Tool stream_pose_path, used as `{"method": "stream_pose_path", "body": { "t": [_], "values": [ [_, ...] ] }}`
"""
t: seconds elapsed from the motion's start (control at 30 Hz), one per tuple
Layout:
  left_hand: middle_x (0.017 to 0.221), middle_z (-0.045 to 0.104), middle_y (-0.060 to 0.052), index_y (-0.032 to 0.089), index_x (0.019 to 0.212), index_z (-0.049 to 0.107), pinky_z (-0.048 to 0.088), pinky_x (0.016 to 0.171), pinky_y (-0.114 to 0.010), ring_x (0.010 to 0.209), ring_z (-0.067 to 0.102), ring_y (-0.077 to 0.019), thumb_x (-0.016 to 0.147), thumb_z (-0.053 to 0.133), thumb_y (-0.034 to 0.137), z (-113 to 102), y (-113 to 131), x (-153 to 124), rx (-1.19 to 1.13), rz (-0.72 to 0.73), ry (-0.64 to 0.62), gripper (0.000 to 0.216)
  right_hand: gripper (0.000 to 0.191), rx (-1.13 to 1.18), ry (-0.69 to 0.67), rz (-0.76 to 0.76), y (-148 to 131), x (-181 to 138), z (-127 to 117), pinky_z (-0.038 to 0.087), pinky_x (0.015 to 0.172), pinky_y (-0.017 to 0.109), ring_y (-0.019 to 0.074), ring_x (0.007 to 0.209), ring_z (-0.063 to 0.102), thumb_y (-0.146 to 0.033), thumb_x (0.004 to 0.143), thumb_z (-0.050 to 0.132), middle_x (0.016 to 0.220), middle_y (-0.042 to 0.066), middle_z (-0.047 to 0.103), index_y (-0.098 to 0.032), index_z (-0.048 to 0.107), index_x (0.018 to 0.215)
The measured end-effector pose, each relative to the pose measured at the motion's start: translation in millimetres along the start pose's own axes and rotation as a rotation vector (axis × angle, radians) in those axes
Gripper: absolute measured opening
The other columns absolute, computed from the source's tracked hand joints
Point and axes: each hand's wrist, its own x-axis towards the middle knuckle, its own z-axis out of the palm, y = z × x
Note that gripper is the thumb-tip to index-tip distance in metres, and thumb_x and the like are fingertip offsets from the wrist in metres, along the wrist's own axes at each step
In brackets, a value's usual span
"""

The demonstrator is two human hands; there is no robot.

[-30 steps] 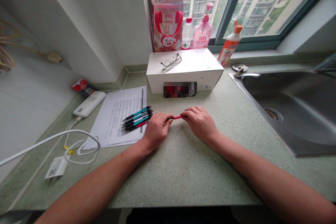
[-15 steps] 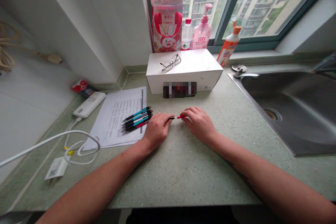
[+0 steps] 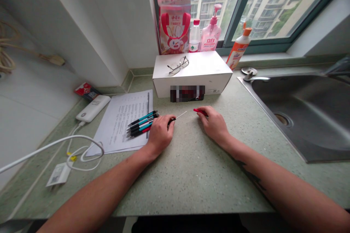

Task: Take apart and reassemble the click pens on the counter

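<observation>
My left hand [image 3: 160, 133] rests on the green counter, closed on the black front half of a pen, from which a thin white refill [image 3: 180, 115] sticks out to the right. A short way to the right, my right hand [image 3: 214, 123] is closed on the red barrel [image 3: 198, 110] of the same pen. The two halves are apart. Several pens [image 3: 142, 123], teal, black and red, lie in a bundle just left of my left hand, on a printed sheet of paper [image 3: 123, 122].
A white box [image 3: 191, 71] with glasses [image 3: 178, 64] on it stands behind my hands. Bottles and a red gift bag [image 3: 174, 22] line the window sill. A steel sink [image 3: 306, 109] lies to the right. A power bank [image 3: 93, 108] and white cable [image 3: 62, 142] lie left.
My hands have pulled apart. The red pen that they held together is now in two parts, with the refill bared in my left hand and the red barrel in my right.
</observation>
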Motion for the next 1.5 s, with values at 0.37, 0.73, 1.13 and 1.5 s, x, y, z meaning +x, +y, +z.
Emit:
{"method": "stream_pose_path", "body": {
  "t": [0.37, 0.73, 1.13, 1.5],
  "values": [
    [0.097, 0.073, -0.006, 0.020, 0.102, 0.069, 0.044, 0.085, -0.041, 0.095, 0.063, -0.0254, 0.097, 0.057, 0.021, 0.8, 1.3, -0.5, 0.149, 0.081, -0.091, 0.013, 0.022, -0.455, -0.146, -0.518, -12.9, 0.1, -10.0, 0.036, 0.108, 0.045, 0.0210, 0.090, 0.062, -0.012, 0.097, 0.054, 0.097, 0.004, 0.071, -0.024, 0.073, 0.098],
    [0.096, 0.071, -0.006, 0.021, 0.101, 0.070, 0.044, 0.084, -0.041, 0.095, 0.062, -0.0252, 0.096, 0.060, 0.022, -0.9, 3.1, -0.2, 0.157, 0.103, -0.099, 0.011, 0.024, -0.487, -0.172, -0.504, -16.5, 0.1, -14.0, 0.036, 0.109, 0.048, 0.0221, 0.093, 0.059, -0.012, 0.096, 0.055, 0.098, 0.005, 0.069, -0.026, 0.074, 0.097],
    [0.097, 0.071, -0.007, 0.019, 0.102, 0.069, 0.044, 0.082, -0.040, 0.094, 0.062, -0.0265, 0.096, 0.059, 0.020, -0.2, 0.9, -0.2, 0.181, 0.046, -0.046, 0.012, 0.028, -0.352, -0.162, -0.369, -10.9, -1.0, -7.6, 0.046, 0.089, 0.041, 0.0237, 0.092, 0.059, -0.011, 0.097, 0.050, 0.103, 0.010, 0.068, -0.021, 0.074, 0.110],
    [0.097, 0.071, -0.007, 0.019, 0.103, 0.066, 0.043, 0.081, -0.041, 0.093, 0.061, -0.0265, 0.096, 0.057, 0.020, -4.3, 2.7, 1.9, 0.160, 0.037, 0.047, 0.012, 0.020, -0.323, -0.214, -0.390, -4.5, 4.9, 11.0, 0.047, 0.087, 0.039, 0.0225, 0.090, 0.059, -0.021, 0.098, 0.057, 0.099, 0.007, 0.069, -0.025, 0.075, 0.107]
  ]
}}
